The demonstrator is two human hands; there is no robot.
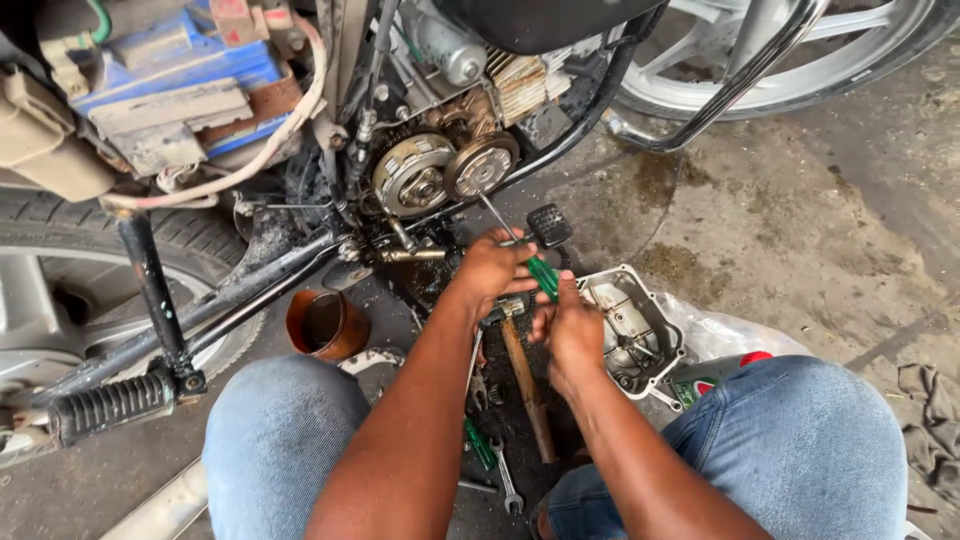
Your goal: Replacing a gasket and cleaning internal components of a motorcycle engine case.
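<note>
Gripping green-handled steel screwdriver (520,250) at frame centre: left hand (492,268) and right hand (572,330) both closed round handle, tip near exposed round metal clutch (412,176); wooden-handled hammer (526,385) below on floor.

The stained concrete floor (800,240) carries an engine cover (632,325), a hammer (528,395), wrenches (505,480), a brown bowl (325,325) and a rag (932,420).

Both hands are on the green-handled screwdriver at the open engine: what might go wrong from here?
1. The green-handled screwdriver slants toward the round metal clutch assembly; a slip might gouge it or jab the left hand.
2. The grey removed engine cover lies open on the stained concrete floor, where grit could get in.
</note>
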